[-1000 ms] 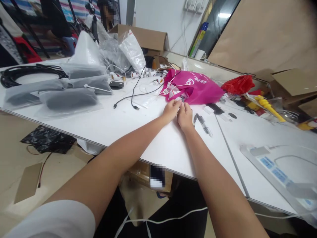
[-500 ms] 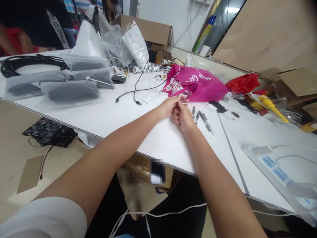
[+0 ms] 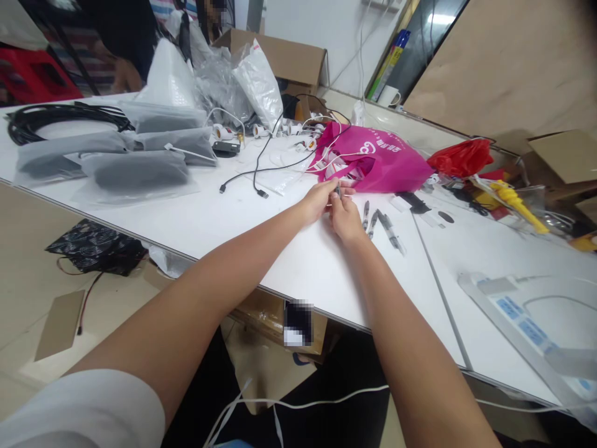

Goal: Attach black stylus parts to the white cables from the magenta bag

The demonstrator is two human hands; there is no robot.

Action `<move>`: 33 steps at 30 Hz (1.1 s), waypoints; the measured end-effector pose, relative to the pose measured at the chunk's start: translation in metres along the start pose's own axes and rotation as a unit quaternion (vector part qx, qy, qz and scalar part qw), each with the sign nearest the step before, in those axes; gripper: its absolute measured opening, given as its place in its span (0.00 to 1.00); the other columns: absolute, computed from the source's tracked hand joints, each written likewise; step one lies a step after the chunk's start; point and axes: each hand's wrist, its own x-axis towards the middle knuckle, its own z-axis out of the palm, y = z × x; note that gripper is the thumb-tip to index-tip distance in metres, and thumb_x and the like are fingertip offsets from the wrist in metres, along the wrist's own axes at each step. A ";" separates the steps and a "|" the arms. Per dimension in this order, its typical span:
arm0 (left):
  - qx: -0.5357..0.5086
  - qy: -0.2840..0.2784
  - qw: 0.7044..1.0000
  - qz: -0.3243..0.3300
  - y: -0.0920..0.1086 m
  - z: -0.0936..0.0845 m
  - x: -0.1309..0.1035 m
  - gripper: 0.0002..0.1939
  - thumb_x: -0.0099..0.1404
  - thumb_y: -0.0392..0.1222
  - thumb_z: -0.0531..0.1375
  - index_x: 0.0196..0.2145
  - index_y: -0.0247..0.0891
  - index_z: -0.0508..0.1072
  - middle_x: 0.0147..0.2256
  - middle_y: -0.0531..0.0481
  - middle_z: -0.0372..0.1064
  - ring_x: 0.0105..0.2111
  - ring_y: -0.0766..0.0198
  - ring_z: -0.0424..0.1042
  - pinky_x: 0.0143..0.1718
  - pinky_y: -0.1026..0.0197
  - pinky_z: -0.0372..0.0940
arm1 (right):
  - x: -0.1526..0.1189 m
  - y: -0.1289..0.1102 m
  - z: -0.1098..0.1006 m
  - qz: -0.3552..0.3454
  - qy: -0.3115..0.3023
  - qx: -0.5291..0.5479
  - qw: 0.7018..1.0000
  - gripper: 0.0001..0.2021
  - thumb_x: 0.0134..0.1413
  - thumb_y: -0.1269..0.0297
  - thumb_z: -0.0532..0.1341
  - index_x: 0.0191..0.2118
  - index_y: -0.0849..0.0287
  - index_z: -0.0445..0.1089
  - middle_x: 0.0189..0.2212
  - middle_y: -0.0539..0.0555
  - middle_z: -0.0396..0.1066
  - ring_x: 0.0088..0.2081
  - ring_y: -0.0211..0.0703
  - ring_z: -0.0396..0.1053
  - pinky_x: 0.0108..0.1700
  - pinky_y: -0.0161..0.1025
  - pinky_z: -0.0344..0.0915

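Two bare hands meet above the middle of a white worktop (image 3: 298,267), fingertips together. The left hand (image 3: 321,200) has its grip closed on a small dark piece (image 3: 337,190); the right hand (image 3: 346,215) pinches the same piece from the other side, its grip closed too. The piece is between the fingers, partly hidden by them, just on the near side of a pink bag (image 3: 392,163) that lies on its side with its mouth towards the hands and white items inside.

Just right of the right hand, three pens (image 3: 390,233) lie on the worktop, left of the seam that crosses it. A black cable (image 3: 262,193) with two plugs lies left of the bag. Towards the left corner are grey pouches (image 3: 137,176) and a coil of black cord (image 3: 28,127); behind them, clear and white plastic bags are heaped before an open box (image 3: 284,57). White sockets (image 3: 222,132) sit near the back.

Towards the right, a red bag (image 3: 459,158) and a yellow tool (image 3: 518,205) lie near the back edge, and a power strip (image 3: 520,317) near the front edge. Beyond the left corner are a red stool (image 3: 35,74) and a person in dark clothes (image 3: 124,31).
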 end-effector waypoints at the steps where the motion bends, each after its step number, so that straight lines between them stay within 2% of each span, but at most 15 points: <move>1: -0.003 0.004 1.000 0.004 0.001 0.001 -0.001 0.17 0.83 0.49 0.54 0.41 0.38 0.78 0.45 0.43 0.85 0.40 0.60 0.81 0.52 0.55 0.72 | 0.000 0.000 0.001 0.010 0.006 0.005 1.000 0.35 0.71 0.30 0.48 0.53 0.57 0.77 0.44 0.64 0.82 0.54 0.59 0.80 0.59 0.60 0.75; 5: -0.003 0.039 0.999 0.022 0.003 0.003 -0.006 0.13 0.80 0.45 0.61 0.38 0.36 0.77 0.40 0.43 0.84 0.39 0.61 0.81 0.54 0.56 0.72 | -0.002 -0.005 0.000 0.038 0.028 -0.044 0.998 0.32 0.69 0.32 0.53 0.49 0.58 0.78 0.46 0.67 0.82 0.55 0.64 0.79 0.61 0.64 0.73; 9: 0.015 0.066 0.997 0.029 0.003 0.004 -0.008 0.12 0.78 0.45 0.65 0.37 0.36 0.78 0.41 0.43 0.85 0.43 0.60 0.81 0.56 0.56 0.71 | -0.005 -0.011 -0.002 0.041 0.037 -0.102 0.993 0.31 0.69 0.36 0.54 0.51 0.60 0.77 0.49 0.70 0.82 0.54 0.68 0.78 0.61 0.66 0.71; 12: 0.009 0.056 0.998 0.016 0.005 0.004 -0.009 0.14 0.80 0.47 0.61 0.39 0.37 0.80 0.45 0.42 0.85 0.45 0.58 0.82 0.55 0.55 0.71 | -0.005 -0.016 -0.005 0.050 0.035 -0.106 0.992 0.31 0.70 0.37 0.52 0.54 0.61 0.77 0.51 0.71 0.82 0.55 0.67 0.79 0.61 0.63 0.71; 15: 0.008 0.053 0.999 0.011 0.007 0.006 -0.009 0.15 0.81 0.42 0.58 0.38 0.37 0.81 0.46 0.42 0.84 0.44 0.59 0.81 0.54 0.55 0.70 | -0.005 -0.020 -0.007 0.065 0.035 -0.112 0.991 0.31 0.71 0.38 0.51 0.54 0.60 0.76 0.53 0.70 0.81 0.57 0.67 0.78 0.62 0.61 0.70; 18: 0.004 0.072 0.997 0.024 0.008 0.007 -0.011 0.14 0.79 0.38 0.60 0.35 0.36 0.80 0.39 0.45 0.82 0.38 0.63 0.78 0.50 0.58 0.70 | -0.006 -0.021 -0.007 0.060 0.038 -0.114 0.991 0.28 0.71 0.40 0.52 0.52 0.59 0.75 0.52 0.69 0.81 0.56 0.66 0.77 0.60 0.59 0.70; 21: 0.022 0.092 0.995 0.040 0.008 0.007 -0.012 0.14 0.75 0.38 0.66 0.29 0.36 0.77 0.28 0.52 0.73 0.31 0.67 0.71 0.45 0.60 0.69 | -0.007 -0.023 -0.006 0.057 0.040 -0.120 0.990 0.23 0.69 0.42 0.53 0.43 0.57 0.74 0.44 0.67 0.82 0.48 0.60 0.77 0.56 0.56 0.70; 23: 0.033 0.101 0.993 0.045 0.007 0.007 -0.013 0.16 0.73 0.41 0.70 0.27 0.37 0.75 0.26 0.54 0.69 0.30 0.68 0.69 0.42 0.61 0.67 | -0.008 -0.023 -0.006 0.059 0.037 -0.126 0.990 0.21 0.69 0.44 0.53 0.39 0.55 0.71 0.40 0.65 0.81 0.43 0.58 0.76 0.54 0.55 0.70; 27: 0.022 0.089 0.995 0.027 0.006 0.007 -0.012 0.15 0.74 0.47 0.68 0.31 0.37 0.80 0.33 0.49 0.75 0.34 0.65 0.71 0.40 0.60 0.64 | -0.008 -0.024 -0.008 0.057 0.034 -0.127 0.990 0.20 0.68 0.45 0.52 0.41 0.55 0.71 0.44 0.66 0.81 0.46 0.60 0.76 0.53 0.55 0.70; 30: 0.023 0.065 0.997 0.023 0.006 0.006 -0.012 0.11 0.75 0.41 0.65 0.35 0.37 0.83 0.39 0.47 0.79 0.38 0.64 0.74 0.43 0.60 0.65 | -0.008 -0.026 -0.009 0.060 0.027 -0.127 0.990 0.20 0.69 0.45 0.51 0.40 0.55 0.69 0.44 0.67 0.81 0.46 0.60 0.76 0.53 0.55 0.69; 33: 0.030 0.071 0.997 0.032 0.006 0.006 -0.012 0.10 0.73 0.37 0.67 0.32 0.36 0.82 0.34 0.49 0.77 0.37 0.65 0.74 0.46 0.60 0.67 | -0.009 -0.029 -0.009 0.067 0.024 -0.128 0.989 0.18 0.68 0.45 0.50 0.38 0.53 0.66 0.42 0.66 0.80 0.45 0.59 0.75 0.53 0.54 0.68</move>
